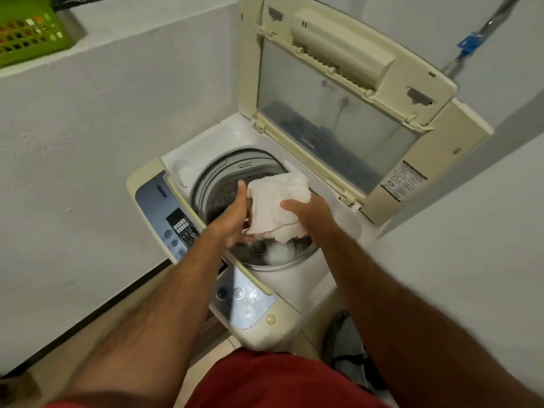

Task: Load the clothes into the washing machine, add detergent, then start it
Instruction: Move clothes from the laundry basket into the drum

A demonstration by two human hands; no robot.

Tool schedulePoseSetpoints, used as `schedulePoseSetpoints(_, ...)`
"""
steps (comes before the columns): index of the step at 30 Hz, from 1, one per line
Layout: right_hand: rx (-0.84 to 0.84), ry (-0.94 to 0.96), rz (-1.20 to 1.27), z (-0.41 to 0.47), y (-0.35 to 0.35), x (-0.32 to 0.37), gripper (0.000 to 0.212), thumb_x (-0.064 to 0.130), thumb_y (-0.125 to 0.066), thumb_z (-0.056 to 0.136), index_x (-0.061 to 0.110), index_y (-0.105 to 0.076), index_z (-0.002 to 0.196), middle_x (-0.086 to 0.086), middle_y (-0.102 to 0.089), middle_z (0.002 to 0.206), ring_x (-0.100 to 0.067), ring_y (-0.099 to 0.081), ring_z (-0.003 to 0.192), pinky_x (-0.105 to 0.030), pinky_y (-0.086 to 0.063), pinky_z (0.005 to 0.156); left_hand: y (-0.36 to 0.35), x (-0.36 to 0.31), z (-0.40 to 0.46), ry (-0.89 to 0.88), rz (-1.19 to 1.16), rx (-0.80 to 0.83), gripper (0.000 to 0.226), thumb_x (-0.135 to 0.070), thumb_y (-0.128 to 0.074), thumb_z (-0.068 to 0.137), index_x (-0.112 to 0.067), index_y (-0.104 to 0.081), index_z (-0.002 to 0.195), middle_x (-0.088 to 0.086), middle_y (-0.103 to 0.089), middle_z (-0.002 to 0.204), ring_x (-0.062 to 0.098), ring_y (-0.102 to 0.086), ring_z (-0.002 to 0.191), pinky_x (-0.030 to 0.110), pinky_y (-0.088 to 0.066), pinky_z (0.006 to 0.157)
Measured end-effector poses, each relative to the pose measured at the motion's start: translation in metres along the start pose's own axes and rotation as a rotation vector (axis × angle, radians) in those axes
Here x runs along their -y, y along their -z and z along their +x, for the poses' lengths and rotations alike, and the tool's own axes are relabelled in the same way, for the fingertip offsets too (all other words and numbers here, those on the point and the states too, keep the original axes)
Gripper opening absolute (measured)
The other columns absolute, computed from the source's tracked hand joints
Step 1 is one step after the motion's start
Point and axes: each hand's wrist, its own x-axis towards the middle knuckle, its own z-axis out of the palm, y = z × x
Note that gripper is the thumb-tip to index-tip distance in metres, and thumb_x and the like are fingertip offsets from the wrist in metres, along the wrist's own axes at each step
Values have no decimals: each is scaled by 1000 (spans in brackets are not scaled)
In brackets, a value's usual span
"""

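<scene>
Red shorts at bottom edge. Left hand and right hand gripping bundled white cloth above open drum of washing machine; lid raised. Green basket upper left.

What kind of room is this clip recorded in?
Probably a home laundry corner. A top-loading washing machine stands with its lid raised between plain white walls, a green basket sits on a ledge, and both hands hold a white cloth over the drum.
</scene>
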Motion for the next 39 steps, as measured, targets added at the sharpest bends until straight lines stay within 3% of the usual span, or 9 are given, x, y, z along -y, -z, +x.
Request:
schedulePoseSetpoints(5, -15, -88, -108, 24, -26, -20, 40, 33, -72, 84, 11, -63, 116, -6, -65, 107, -28, -62, 106, -43, -51, 96, 45, -19, 0, -49, 55, -179, 87, -81, -10, 82, -29, -25, 150, 4, -21, 159, 32, -21, 144, 59, -28, 109)
schedulePoseSetpoints(12, 103, -114, -280, 35, -71, -39, 77, 37, -71, 87, 8, -35, 148, -14, -41, 151, -32, -39, 139, -42, -32, 115, 62, -24, -1, -147, -4, -334, 78, -72, -13, 90, -22, -38, 144, 5, -33, 153, 24, -33, 139, 50, -33, 110)
schedulePoseSetpoints(14, 135, -155, -168, 36, -81, -39, 77, 34, -68, 90, 12, -28, 152, -13, -34, 155, -32, -35, 140, -47, -35, 114, 59, -22, -2, -160, -3, -328, 74, -71, -14, 91, -23, -41, 141, 0, -41, 146, 21, -39, 133, 46, -39, 106)
schedulePoseSetpoints(18, 89, -186, -57, 38, -88, -39, 70, 27, -60, 95, 15, -23, 154, -13, -33, 156, -33, -36, 140, -45, -37, 113, 51, -18, -6, -200, 14, -335, 54, -69, -17, 93, -36, -58, 106, -19, -57, 93, -1, -53, 88, 29, -48, 76)
schedulePoseSetpoints(20, 99, -201, 5, 36, -82, -40, 67, 25, -59, 95, 16, -26, 153, -14, -37, 152, -34, -41, 136, -48, -39, 112, 45, -16, -5, -204, 31, -319, 59, -70, -18, 92, -34, -58, 113, -15, -59, 96, 2, -54, 91, 35, -48, 85)
schedulePoseSetpoints(22, 89, -196, 68, 30, -70, -41, 62, 24, -61, 95, 16, -32, 149, -12, -44, 145, -31, -51, 124, -50, -45, 106, 33, -12, -3, -202, 59, -302, 69, -72, -19, 90, -26, -53, 128, -3, -58, 123, 14, -53, 113, 41, -45, 94)
schedulePoseSetpoints(25, 23, -160, 130, 17, -41, -39, 48, 24, -63, 94, 13, -47, 138, -7, -54, 126, -24, -56, 108, -43, -53, 93, 3, -8, -2, -184, 119, -256, 77, -74, -22, 89, -21, -47, 138, 1, -47, 143, 19, -47, 124, 39, -48, 89)
schedulePoseSetpoints(30, -26, -61, 239, -29, 33, -56, 8, 21, -57, 94, 19, -63, 99, 1, -65, 98, -17, -64, 91, -32, -56, 70, -67, 12, 0, -225, 282, -135, 68, -68, -30, 91, -20, -51, 133, -2, -56, 131, 15, -57, 110, 33, -50, 78)
schedulePoseSetpoints(39, -391, -165, 321, -141, 176, -180, 13, 28, -60, 94, 17, -66, 90, -2, -73, 86, -19, -71, 78, -25, -53, 54, -233, 92, -15, -268, 570, 249, 36, -48, -47, 95, -21, -58, 115, 0, -64, 116, 11, -64, 100, 35, -54, 84)
